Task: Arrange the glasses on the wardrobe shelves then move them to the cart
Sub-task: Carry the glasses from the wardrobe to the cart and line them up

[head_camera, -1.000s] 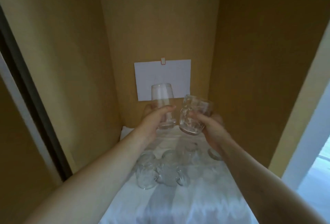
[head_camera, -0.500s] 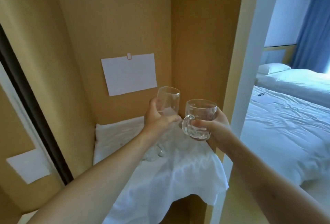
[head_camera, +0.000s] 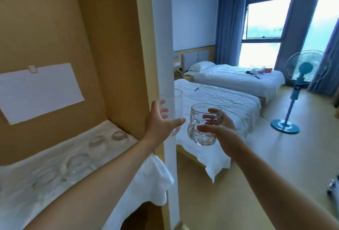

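A tall clear glass tumbler (head_camera: 176, 108) is gripped by the left hand (head_camera: 161, 123), and a clear dimpled glass mug (head_camera: 203, 125) is gripped by the right hand (head_camera: 220, 130), beside the white-cloth wardrobe shelf (head_camera: 139, 178).

— Left arm? Reached forward from the lower left, bare, wrist nearly straight. Left hand (head_camera: 161, 119) raised, thumb stretched out to the right, fingers curled round a tall glass (head_camera: 174, 108), seen faintly through it.

— And the right? Came in from the lower right, bare forearm angled up and to the left, wrist bent a little. Right hand (head_camera: 218, 129) at about the same height as the left, just beside it but apart. Thumb laid across the near side of a dimpled glass (head_camera: 204, 124), fingers (head_camera: 211, 118) wrapped round the far side, showing through it.

— Both held upright? Close to upright, both clear of any surface.
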Motion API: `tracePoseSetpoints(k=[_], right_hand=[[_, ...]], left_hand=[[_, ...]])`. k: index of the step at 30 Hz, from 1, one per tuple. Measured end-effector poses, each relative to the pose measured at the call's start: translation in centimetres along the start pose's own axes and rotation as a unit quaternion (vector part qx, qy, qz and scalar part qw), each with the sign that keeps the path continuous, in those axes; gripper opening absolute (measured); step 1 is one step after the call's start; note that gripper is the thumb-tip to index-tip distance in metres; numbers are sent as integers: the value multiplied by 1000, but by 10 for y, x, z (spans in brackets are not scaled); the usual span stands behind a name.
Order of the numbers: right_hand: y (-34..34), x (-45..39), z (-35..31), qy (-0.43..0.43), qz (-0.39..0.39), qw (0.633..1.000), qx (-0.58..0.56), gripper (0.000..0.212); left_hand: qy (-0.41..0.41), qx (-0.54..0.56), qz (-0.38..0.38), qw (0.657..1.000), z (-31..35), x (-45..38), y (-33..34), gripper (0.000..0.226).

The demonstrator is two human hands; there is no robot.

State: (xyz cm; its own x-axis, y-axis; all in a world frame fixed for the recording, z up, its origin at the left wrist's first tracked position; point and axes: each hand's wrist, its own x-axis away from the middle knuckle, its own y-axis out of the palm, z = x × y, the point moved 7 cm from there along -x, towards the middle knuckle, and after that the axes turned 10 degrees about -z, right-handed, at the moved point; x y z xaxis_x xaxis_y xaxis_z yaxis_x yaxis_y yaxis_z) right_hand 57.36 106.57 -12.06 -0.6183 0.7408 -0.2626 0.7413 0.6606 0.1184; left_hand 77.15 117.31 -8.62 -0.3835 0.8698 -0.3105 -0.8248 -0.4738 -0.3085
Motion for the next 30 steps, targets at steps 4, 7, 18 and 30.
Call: tracePoseSetpoints(k=[4, 7, 18, 30], right_hand=[[-80, 21, -7, 4, 55, 998, 11, 87], [-140, 36, -14, 2, 84, 996, 14, 88], [-347, 96, -27, 7, 198, 979, 56, 86], [-476, 138, -29, 37, 307, 947, 80, 86]], left_hand=[[9, -11, -38, 999, 14, -25, 80, 80], [8, -11, -69, 998, 23, -41, 146, 81], [24, 6, -171, 985, 64, -83, 370, 83], [20, 58, -290, 955, 61, -122, 549, 83]])
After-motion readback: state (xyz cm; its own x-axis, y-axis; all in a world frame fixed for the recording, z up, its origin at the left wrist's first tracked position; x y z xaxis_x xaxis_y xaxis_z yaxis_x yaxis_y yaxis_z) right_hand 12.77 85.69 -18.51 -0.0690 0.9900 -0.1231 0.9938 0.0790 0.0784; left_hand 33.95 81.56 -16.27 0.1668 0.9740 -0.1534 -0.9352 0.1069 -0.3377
